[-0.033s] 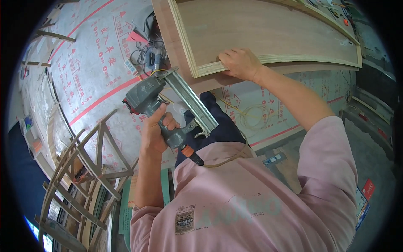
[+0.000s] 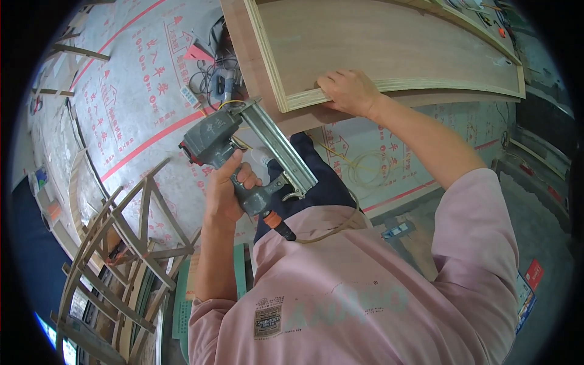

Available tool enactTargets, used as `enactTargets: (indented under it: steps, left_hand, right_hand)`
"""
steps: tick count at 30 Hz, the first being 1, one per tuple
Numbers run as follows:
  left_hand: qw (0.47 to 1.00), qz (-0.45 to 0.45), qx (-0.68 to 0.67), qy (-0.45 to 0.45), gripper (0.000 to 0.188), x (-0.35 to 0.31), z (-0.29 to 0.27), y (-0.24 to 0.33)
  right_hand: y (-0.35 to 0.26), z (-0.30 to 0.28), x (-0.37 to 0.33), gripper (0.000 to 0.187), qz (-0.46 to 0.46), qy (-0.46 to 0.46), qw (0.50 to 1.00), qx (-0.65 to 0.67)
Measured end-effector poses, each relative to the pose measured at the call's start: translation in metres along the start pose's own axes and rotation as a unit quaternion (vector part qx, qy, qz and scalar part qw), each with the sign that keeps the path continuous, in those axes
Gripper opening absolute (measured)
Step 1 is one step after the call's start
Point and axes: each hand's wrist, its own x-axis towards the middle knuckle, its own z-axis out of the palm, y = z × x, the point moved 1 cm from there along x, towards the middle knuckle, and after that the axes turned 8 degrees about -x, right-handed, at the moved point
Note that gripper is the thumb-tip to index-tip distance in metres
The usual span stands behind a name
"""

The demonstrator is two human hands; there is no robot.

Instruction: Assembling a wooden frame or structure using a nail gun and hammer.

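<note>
My left hand is wrapped round the grip of a grey pneumatic nail gun, held in front of my body. Its long metal magazine slants down to the right, and a tan air hose runs from the orange and black coupling at the handle's base. Farther off, my right hand has its fingers curled over the near plywood strip of a shallow wooden frame. Inside that frame lies a flat wood panel. The thumb is mostly hidden beneath the strip.
Protective sheeting with red print covers the floor. At the left stands a curved wooden lattice. A blue-grey power tool and tangled cables lie beyond the nail gun. Yellowish hose is coiled on the floor below the frame.
</note>
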Motion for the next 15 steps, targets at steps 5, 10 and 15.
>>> enactTargets:
  steps: [5, 10, 15]
  left_hand:
    - [0.998, -0.025, 0.035, -0.036, 0.031, -0.004, -0.001, 0.008]
    - [0.996, -0.058, 0.052, -0.042, 0.033, -0.004, -0.003, 0.021]
    - [0.991, -0.078, 0.102, -0.042, 0.031, 0.008, -0.002, 0.021]
  right_hand:
    - [0.000, -0.002, 0.000, 0.041, -0.002, -0.002, 1.000, -0.009]
    - [-0.001, 0.001, -0.001, 0.041, 0.005, -0.011, 0.999, -0.029]
    - [-0.001, -0.001, 0.000, 0.042, 0.003, -0.010, 1.000, -0.023]
